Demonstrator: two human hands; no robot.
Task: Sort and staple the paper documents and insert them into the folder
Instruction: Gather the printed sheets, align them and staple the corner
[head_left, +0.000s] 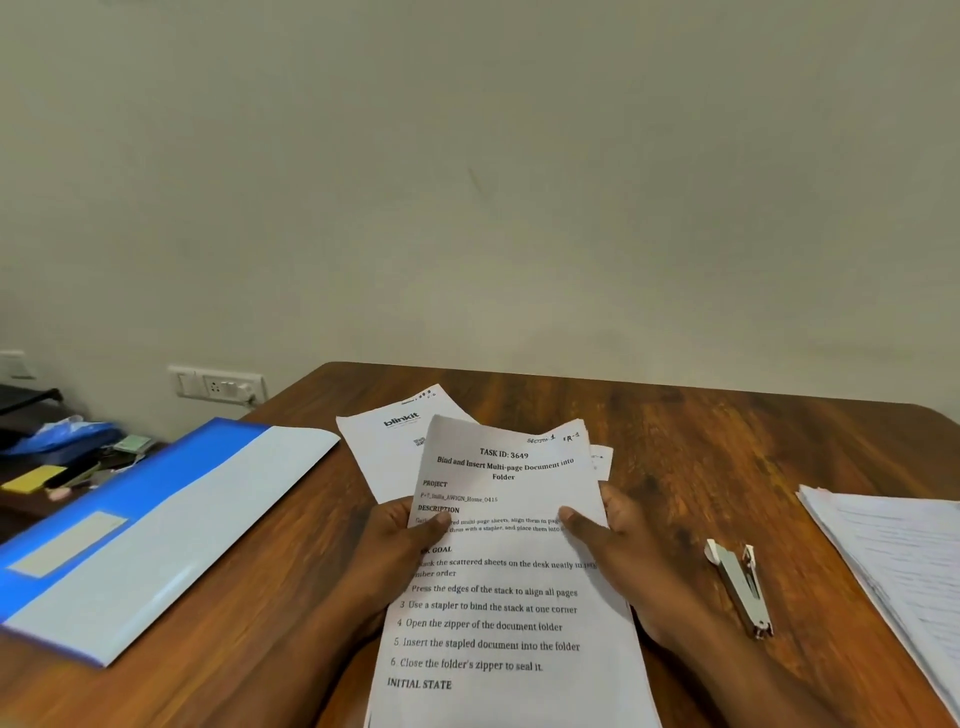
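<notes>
Both hands hold the sheets: my left hand (402, 540) pinches the left edge of the printed stack (511, 577) with the thumb on top, and my right hand (610, 545) grips the right edge the same way, thumb on the print and fingers curled behind. That stack runs lengthwise away from me, its top edge tipped up off the desk (701, 447).

Just beyond my fingertips, further loose sheets (395, 447) lie flat, partly hidden behind the held pages; one bears a logo. I judge these are not yet gathered, so sorting is unfinished.

What the coming move turns on is the stapler (740, 587): it lies to the right of my right hand, near it and not touching, its long axis pointing away from me and slightly leftward. My right hand is plainly the nearer one.

Out past my left hand lies the blue folder (156, 525), well apart, long axis slanting away to the right. It looks closed; whether anything is inside, I cannot tell. Far right sits another pile of papers (898, 561).
</notes>
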